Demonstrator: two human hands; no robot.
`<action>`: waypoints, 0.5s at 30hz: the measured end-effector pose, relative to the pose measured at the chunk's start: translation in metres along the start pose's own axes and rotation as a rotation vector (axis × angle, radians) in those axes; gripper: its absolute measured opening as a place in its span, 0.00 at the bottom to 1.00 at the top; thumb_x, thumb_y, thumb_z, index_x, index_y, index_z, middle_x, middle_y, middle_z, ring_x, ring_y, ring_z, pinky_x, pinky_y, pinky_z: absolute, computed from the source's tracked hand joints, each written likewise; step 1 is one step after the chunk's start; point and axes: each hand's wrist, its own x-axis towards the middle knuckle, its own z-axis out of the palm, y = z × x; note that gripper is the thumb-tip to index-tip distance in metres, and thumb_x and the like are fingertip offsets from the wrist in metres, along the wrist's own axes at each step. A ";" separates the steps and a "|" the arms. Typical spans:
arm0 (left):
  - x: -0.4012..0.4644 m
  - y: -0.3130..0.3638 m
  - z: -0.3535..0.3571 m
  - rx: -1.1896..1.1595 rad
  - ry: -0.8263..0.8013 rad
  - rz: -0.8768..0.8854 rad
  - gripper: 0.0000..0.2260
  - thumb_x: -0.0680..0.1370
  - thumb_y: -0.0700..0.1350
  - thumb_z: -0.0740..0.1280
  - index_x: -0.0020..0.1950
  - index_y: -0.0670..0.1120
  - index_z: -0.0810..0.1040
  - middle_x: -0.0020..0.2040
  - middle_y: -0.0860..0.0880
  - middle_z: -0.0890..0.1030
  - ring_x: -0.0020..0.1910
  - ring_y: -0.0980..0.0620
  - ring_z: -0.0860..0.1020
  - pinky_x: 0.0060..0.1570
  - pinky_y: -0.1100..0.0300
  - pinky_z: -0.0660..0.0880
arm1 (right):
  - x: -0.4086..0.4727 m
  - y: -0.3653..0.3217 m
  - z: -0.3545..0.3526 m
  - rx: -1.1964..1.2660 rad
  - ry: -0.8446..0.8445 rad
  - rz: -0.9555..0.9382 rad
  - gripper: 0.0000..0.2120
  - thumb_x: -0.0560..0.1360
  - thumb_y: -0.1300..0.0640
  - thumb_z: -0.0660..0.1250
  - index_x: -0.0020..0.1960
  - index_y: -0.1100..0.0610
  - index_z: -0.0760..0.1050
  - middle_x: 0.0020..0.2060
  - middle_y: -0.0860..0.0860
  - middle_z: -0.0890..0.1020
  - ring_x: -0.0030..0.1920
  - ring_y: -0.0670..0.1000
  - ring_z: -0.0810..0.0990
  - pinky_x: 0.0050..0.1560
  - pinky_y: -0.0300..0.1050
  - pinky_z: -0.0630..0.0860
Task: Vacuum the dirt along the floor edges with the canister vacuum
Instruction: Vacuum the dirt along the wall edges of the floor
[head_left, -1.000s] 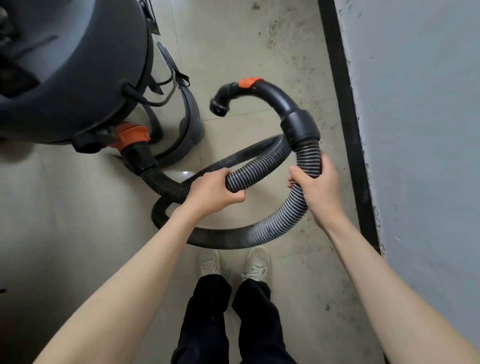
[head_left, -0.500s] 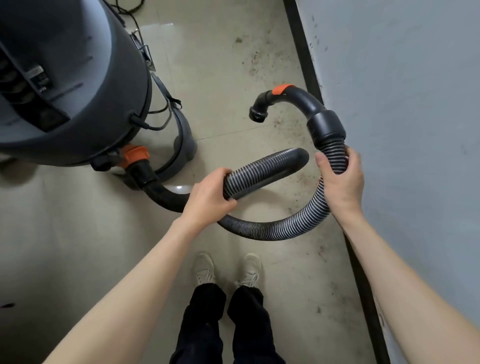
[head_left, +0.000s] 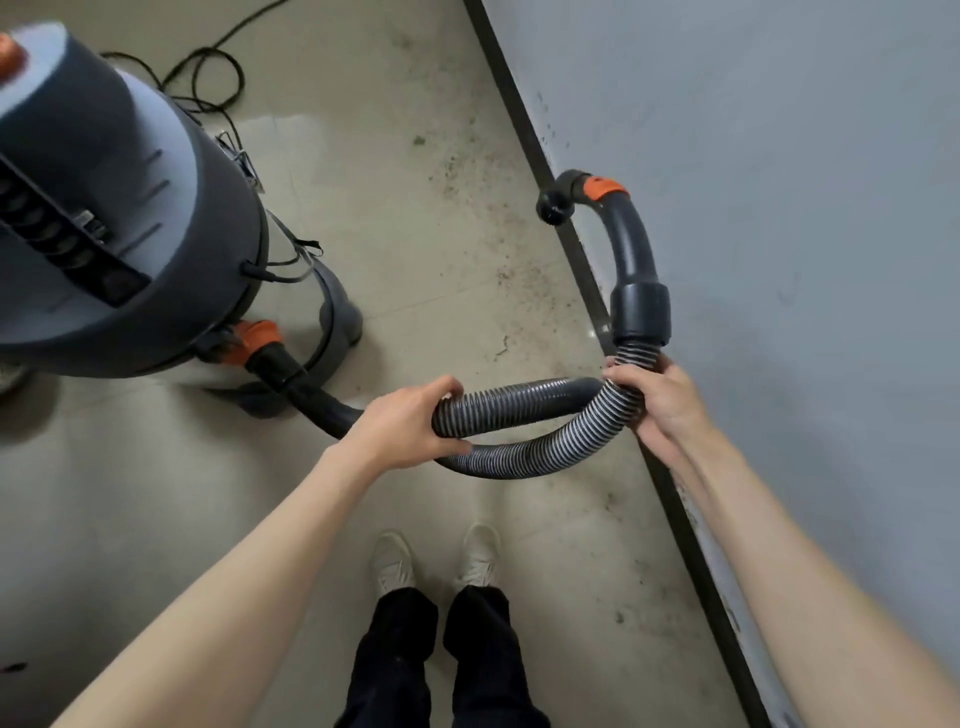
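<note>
Straightening since a second ago, the ribbed grey corrugated vacuum hose (head_left: 524, 415) is wrapped by both the left hand (head_left: 402, 423) and right hand (head_left: 662, 402); its curved black nozzle handle (head_left: 623, 234), beyond the right grip, now overlies the dark baseboard (head_left: 524, 130), likely ready for edge dirt.

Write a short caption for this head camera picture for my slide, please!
Both hands, left hand and right hand, grip the looped vacuum hose beside the dirty floor edge.

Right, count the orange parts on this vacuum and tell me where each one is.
3. An orange collar where the hose joins the canister, an orange band on the curved handle tube near the nozzle opening, and an orange piece at the canister's top. Others may be hidden.
</note>
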 end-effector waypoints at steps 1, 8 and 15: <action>-0.001 0.005 0.002 0.049 -0.023 -0.021 0.22 0.70 0.62 0.69 0.57 0.53 0.70 0.49 0.52 0.80 0.50 0.47 0.77 0.45 0.55 0.71 | -0.002 -0.002 -0.005 0.026 0.019 0.027 0.13 0.73 0.73 0.64 0.43 0.56 0.73 0.37 0.51 0.78 0.38 0.49 0.76 0.44 0.49 0.72; 0.010 0.040 -0.004 -0.079 -0.101 -0.025 0.21 0.71 0.49 0.70 0.61 0.49 0.70 0.49 0.50 0.77 0.52 0.44 0.77 0.48 0.55 0.72 | -0.019 -0.013 -0.025 0.125 -0.064 0.087 0.14 0.74 0.74 0.63 0.49 0.55 0.71 0.41 0.53 0.78 0.44 0.53 0.78 0.52 0.63 0.74; 0.019 0.077 0.009 0.117 -0.140 -0.062 0.18 0.70 0.62 0.68 0.49 0.51 0.72 0.44 0.50 0.77 0.48 0.47 0.76 0.43 0.58 0.71 | -0.032 -0.011 -0.042 0.026 -0.099 0.000 0.13 0.74 0.73 0.64 0.51 0.57 0.72 0.44 0.55 0.78 0.46 0.54 0.79 0.53 0.58 0.75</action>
